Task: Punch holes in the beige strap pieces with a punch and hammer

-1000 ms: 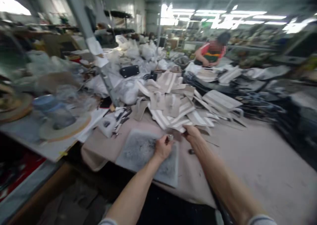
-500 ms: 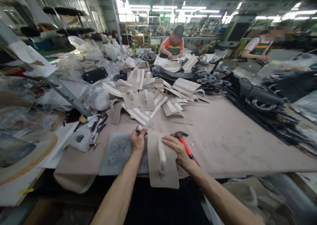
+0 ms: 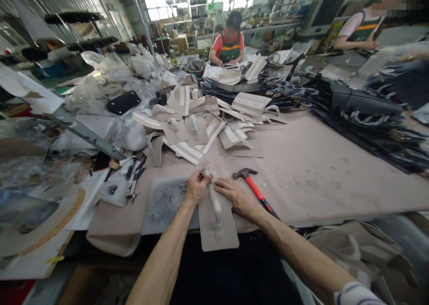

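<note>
A beige panel (image 3: 208, 230) with a handle wrapped in whitish film (image 3: 216, 204) lies at the table's front edge, its lower end overhanging. My left hand (image 3: 197, 186) is closed on a small whitish round-ended piece (image 3: 205, 172), at the panel's top left near the handle's upper end; its exact kind is unclear. Flat on the panel's upper right rests my right hand (image 3: 236, 195), fingers stretched out beside the handle. Just right of that hand is a claw hammer (image 3: 254, 186) with a red and black grip. Under the panel's left side lies a grey, dark-speckled slab (image 3: 164, 202).
Similar beige panels (image 3: 197, 128) are heaped ahead. Dark bag pieces (image 3: 355, 108) are stacked at the right. Small hand tools (image 3: 134, 180) and clear plastic bags (image 3: 130, 130) lie at the left, near a slanted metal post (image 3: 83, 128). Two people work across the table.
My left hand has moved right with the small piece, from beside the panel to the handle's upper end. My right hand stays on the panel. The camera view has tilted slightly.
</note>
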`<state>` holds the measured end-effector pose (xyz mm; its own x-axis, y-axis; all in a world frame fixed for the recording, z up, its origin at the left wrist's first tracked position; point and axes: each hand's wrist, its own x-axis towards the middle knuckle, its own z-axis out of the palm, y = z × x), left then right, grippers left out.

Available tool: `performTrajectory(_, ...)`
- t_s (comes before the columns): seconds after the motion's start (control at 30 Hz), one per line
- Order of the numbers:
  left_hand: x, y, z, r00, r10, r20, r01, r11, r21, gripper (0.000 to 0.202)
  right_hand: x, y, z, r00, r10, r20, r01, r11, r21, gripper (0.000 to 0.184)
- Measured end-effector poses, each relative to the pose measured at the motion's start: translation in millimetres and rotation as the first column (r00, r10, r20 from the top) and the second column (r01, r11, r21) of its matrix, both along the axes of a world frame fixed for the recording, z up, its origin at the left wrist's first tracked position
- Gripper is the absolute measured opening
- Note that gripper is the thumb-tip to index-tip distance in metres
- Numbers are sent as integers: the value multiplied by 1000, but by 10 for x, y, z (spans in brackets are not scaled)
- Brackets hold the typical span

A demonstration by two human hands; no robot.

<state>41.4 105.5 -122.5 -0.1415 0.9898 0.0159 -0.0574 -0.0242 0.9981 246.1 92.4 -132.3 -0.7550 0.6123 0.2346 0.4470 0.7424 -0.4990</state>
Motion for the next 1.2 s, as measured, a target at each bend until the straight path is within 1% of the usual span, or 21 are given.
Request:
performTrajectory(0.1, -22, -19, -73, 1000, 11, -13, -11, 1000, -1, 31, 5, 28, 29, 997, -12, 70, 11, 1000, 14, 64)
performTrajectory(0.23, -67, -47, -115, 999, -22, -47, 21, 1000, -13, 30, 13, 24, 4, 992, -41, 120, 36, 998, 47, 58)
performTrajectory(0.3, -73, -50, -113, 997, -37, -62, 36, 999, -18, 27, 25, -6, -22, 988, -97, 121, 89, 994, 68, 57)
performTrajectory(0.37, -68, -52, -101, 997, -43, -70, 42, 999, -23, 26, 54, -55, -43, 974, -206, 98, 196, 975, 104, 52)
performTrajectory(0.43, -59, -56, -85, 996, -42, -74, 39, 999, -33, 26, 113, -118, -51, 941, -335, 48, 325, 935, 143, 45)
performTrajectory(0.53, -47, -63, -61, 995, -37, -94, 33, 999, -43, 26, 264, -221, -35, 849, -528, 6, 519, 836, 180, 38)
performTrajectory(0.63, -41, -63, -54, 993, -35, -115, 32, 999, -29, 25, 458, -311, -13, 720, -685, 111, 662, 726, 188, 36)
performTrajectory(0.73, -30, -60, -61, 989, -33, -141, 32, 999, -8, 25, 631, -358, -3, 606, -748, 270, 740, 655, 156, 36)
performTrajectory(0.8, -19, -68, -63, 984, -29, -178, 30, 1000, 4, 24, 711, -355, 13, 555, -755, 349, 783, 616, 85, 30)
performTrajectory(0.83, -14, -77, -61, 979, -26, -204, 30, 999, 15, 23, 737, -345, 32, 547, -751, 370, 805, 593, 15, 27)
performTrajectory(0.87, -10, -90, -56, 971, -23, -236, 31, 999, 30, 21, 752, -334, 58, 549, -742, 384, 824, 558, -100, 23)
performTrajectory(0.9, -7, -107, -49, 962, -16, -274, 31, 998, 51, 20, 755, -324, 94, 569, -731, 376, 822, 497, -278, 19)
performTrajectory(0.93, -5, -126, -42, 949, -6, -316, 31, 997, 76, 18, 746, -320, 140, 599, -720, 349, 774, 410, -483, 16)
performTrajectory(0.97, -5, -147, -34, 933, 3, -359, 35, 994, 102, 16, 723, -324, 196, 635, -708, 310, 675, 314, -667, 14)
performTrajectory(1.0, -6, -168, -28, 918, 10, -398, 44, 991, 125, 14, 688, -336, 261, 658, -704, 267, 553, 211, -806, 12)
performTrajectory(1.03, -8, -187, -24, 904, 11, -428, 57, 988, 144, 12, 643, -356, 337, 669, -707, 230, 429, 114, -896, 11)
performTrajectory(1.07, -10, -202, -22, 892, 11, -452, 68, 985, 158, 11, 590, -381, 423, 668, -718, 198, 325, 42, -945, 12)
performTrajectory(1.1, -12, -212, -22, 882, 11, -471, 77, 983, 167, 10, 533, -408, 520, 658, -734, 165, 255, 10, -967, 14)
performTrajectory(1.13, -13, -217, -22, 873, 9, -488, 86, 982, 170, 10, 475, -433, 625, 647, -751, 132, 220, 18, -975, 17)
performTrajectory(1.17, -14, -217, -23, 864, 8, -504, 91, 981, 171, 10, 418, -453, 735, 633, -770, 83, 213, 69, -975, 21)
performTrajectory(1.2, -14, -212, -23, 856, 5, -517, 97, 981, 169, 9, 364, -467, 845, 633, -774, 20, 250, 180, -951, 26)
